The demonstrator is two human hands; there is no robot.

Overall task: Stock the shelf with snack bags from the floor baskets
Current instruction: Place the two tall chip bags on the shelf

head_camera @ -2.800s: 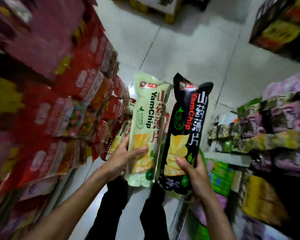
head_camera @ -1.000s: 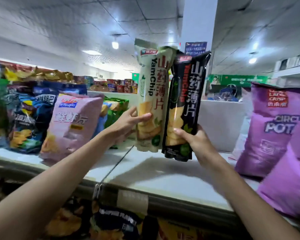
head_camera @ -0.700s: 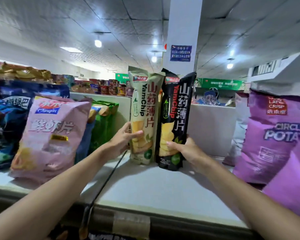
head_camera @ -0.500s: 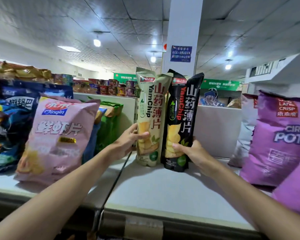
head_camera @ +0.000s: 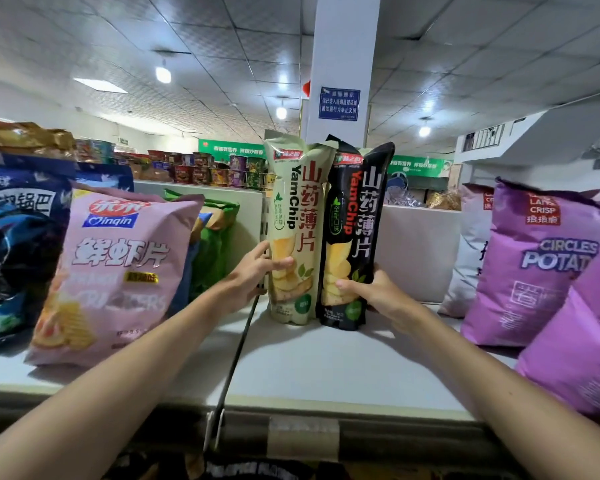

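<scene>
My left hand [head_camera: 250, 275] grips the pale green YamChip bag [head_camera: 295, 216] low on its left edge, thumb curled across the front over the printed chips and the other fingers hidden behind it. My right hand [head_camera: 374, 292] grips the black YamChip bag [head_camera: 357, 216] low on its right edge in the same way, thumb on the front and the remaining fingers wrapped round the back. Both bags stand upright and side by side, touching along their long edges, in the middle of the grey shelf [head_camera: 326, 368] and close to its pale back panel [head_camera: 420, 251]. Their bottom edges seem to meet the shelf surface, though I cannot tell how much weight rests there. Left of my left wrist a pink Oinqin prawn cracker bag [head_camera: 118, 271] leans back, with a green bag [head_camera: 215, 244] behind it and a dark blue bag [head_camera: 14, 237] further left. On my right stands a purple Circles Potato bag [head_camera: 534, 265], well apart from the black bag. A thin metal divider [head_camera: 238, 348] runs from the shelf's front edge towards the pale green bag, passing under my left forearm. Behind the two bags rises a white pillar [head_camera: 343, 46] bearing a blue notice [head_camera: 339, 103]
</scene>
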